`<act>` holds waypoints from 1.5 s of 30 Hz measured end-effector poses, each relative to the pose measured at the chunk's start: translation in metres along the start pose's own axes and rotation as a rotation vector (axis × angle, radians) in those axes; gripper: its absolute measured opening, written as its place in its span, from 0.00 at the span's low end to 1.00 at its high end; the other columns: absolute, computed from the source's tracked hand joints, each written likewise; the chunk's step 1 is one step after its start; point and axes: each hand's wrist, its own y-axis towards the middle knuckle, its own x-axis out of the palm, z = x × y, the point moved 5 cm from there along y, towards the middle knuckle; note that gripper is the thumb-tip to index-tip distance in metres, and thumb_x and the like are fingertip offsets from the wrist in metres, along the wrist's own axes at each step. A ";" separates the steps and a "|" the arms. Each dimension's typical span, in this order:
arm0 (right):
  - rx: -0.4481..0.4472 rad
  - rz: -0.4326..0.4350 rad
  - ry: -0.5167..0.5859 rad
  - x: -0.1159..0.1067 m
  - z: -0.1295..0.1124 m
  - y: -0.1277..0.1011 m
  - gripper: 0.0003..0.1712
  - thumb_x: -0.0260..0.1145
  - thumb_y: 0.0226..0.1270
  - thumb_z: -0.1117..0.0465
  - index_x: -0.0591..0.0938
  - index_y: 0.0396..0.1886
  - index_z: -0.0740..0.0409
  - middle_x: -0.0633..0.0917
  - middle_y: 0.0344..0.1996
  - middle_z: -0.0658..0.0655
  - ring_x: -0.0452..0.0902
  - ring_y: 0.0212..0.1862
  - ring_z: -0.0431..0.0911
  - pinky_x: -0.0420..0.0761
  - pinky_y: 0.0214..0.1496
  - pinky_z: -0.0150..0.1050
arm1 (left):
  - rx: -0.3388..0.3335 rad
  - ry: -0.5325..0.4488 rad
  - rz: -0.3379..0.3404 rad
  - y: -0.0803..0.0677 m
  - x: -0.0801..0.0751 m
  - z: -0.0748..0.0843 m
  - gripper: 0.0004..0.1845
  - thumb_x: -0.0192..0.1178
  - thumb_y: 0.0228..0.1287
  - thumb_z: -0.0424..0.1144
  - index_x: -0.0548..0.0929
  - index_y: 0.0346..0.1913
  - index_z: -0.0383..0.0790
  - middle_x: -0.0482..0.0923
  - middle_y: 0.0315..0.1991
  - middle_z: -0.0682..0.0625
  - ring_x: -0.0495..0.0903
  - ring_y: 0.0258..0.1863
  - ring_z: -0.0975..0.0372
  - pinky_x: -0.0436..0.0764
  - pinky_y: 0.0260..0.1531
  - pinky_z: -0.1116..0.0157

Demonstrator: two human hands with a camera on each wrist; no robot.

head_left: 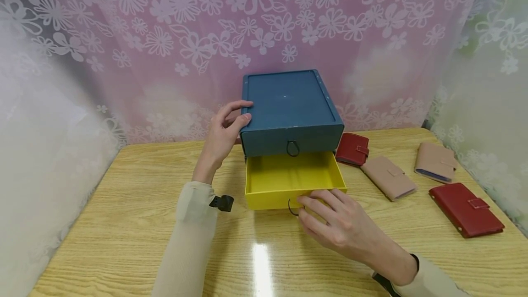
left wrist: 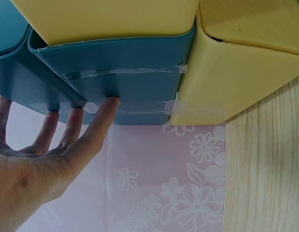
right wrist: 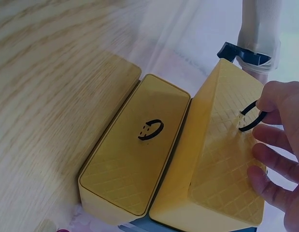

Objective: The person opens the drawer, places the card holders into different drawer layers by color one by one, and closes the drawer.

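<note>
The right hand pinches, as far as the view shows, the ring pull of the yellow drawer, slid out toward the person, while the left hand, fingers straight, braces the blue box.

No readable text, labels, brands, numbers or signs in any view. Blue box, centre of frame: plain top and front. Yellow drawer, below it: plain. Wallets, right side of surface: no visible lettering. Curtain, upper frame: flower pattern only.
</note>
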 end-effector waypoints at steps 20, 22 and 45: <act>-0.018 -0.010 -0.014 -0.002 -0.003 -0.002 0.19 0.52 0.82 0.57 0.87 0.35 0.53 0.90 0.38 0.55 0.84 0.38 0.49 0.85 0.36 0.42 | -0.003 -0.007 0.000 0.000 0.000 0.000 0.19 0.57 0.76 0.48 0.79 0.66 0.55 0.66 0.75 0.53 0.82 0.60 0.51 0.86 0.51 0.44; -0.023 -0.019 -0.022 -0.002 -0.004 -0.002 0.19 0.52 0.82 0.57 0.87 0.35 0.53 0.90 0.39 0.55 0.84 0.38 0.49 0.85 0.36 0.42 | -0.002 -0.007 -0.001 0.000 0.000 0.000 0.19 0.57 0.76 0.49 0.79 0.66 0.56 0.66 0.75 0.53 0.82 0.61 0.51 0.86 0.51 0.45; -0.029 0.103 -0.050 -0.021 0.002 0.012 0.15 0.59 0.75 0.57 0.90 0.34 0.55 0.91 0.33 0.57 0.83 0.30 0.49 0.84 0.28 0.40 | -0.005 -0.006 -0.001 0.001 0.000 -0.001 0.19 0.57 0.76 0.49 0.79 0.66 0.55 0.66 0.75 0.53 0.82 0.60 0.51 0.86 0.51 0.44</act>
